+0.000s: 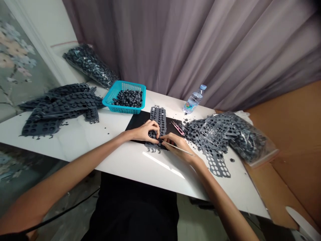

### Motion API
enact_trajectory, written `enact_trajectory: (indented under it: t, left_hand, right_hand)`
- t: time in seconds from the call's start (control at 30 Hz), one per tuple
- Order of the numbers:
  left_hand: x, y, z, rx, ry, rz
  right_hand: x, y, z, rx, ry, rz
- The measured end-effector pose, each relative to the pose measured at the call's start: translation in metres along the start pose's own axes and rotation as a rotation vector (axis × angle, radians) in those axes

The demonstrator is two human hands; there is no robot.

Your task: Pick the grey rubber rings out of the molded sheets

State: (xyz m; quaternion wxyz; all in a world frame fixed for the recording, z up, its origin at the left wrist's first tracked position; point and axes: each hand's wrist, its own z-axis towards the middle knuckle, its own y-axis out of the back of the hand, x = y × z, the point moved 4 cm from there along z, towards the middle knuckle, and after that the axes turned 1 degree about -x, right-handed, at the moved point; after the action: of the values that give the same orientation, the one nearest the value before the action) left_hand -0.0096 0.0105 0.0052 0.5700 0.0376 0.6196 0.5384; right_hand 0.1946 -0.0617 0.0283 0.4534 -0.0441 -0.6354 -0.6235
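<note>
A dark grey molded rubber sheet [162,117], studded with rows of round plugs, lies on a black mat [136,121] in front of me. My left hand [144,131] curls over the sheet's near part, thumb and fingers closed on it. From the right, my right hand [179,145] grips a thin, pale stick-like tool [184,151]. Its tip end meets the sheet close to my left fingertips; the exact contact is hidden by the fingers. Pink thread snips [177,128] rest at the mat's right side, beyond my right hand.
A blue basket [124,109] holds many small black rubber pieces. Rubber sheets [67,103] are piled at left, with a filled plastic bag [87,63] behind. On the right are punched-out sheets [210,132], another filled bag [250,142] and a water bottle [193,102].
</note>
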Motion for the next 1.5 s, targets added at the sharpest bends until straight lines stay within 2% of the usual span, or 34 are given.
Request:
enact_trajectory:
  t: [0.13,0.4,0.5,0.67,0.87,1.07,1.2,1.33,1.5]
  left_hand:
    - [0.001,0.001,-0.001,0.004,-0.006,0.017]
    - [0.007,-0.003,0.001,0.012,0.004,0.024]
    - [0.006,-0.003,0.001,0.013,0.003,0.026]
    - [0.004,-0.002,0.0,0.013,0.004,0.033]
    - [0.003,-0.002,0.001,0.016,0.01,0.041]
    - [0.002,-0.001,0.001,0.022,0.021,0.046]
    - [0.0,0.0,0.001,0.036,0.028,0.042]
    - [-0.005,0.002,0.0,0.059,0.036,0.034]
    - [-0.008,0.003,0.0,0.064,0.026,0.042]
  right_hand:
    - [-0.008,0.001,-0.002,-0.013,-0.054,0.055]
    - [-0.004,0.002,-0.002,0.006,-0.027,0.047]
    - [-0.001,0.003,-0.002,0.012,0.005,-0.04]
    - [0.003,-0.005,-0.002,0.015,0.127,-0.318]
    - [-0.006,-0.018,0.0,-0.015,0.191,-0.515]
    - [-0.017,-0.024,0.001,-0.111,0.073,-0.537]
    - [-0.016,-0.001,-0.004,-0.238,-0.083,-0.497]
    - [-0.022,0.027,-0.014,-0.268,-0.153,-0.41]
    - [-0.038,0.037,-0.021,-0.297,-0.252,-0.467]
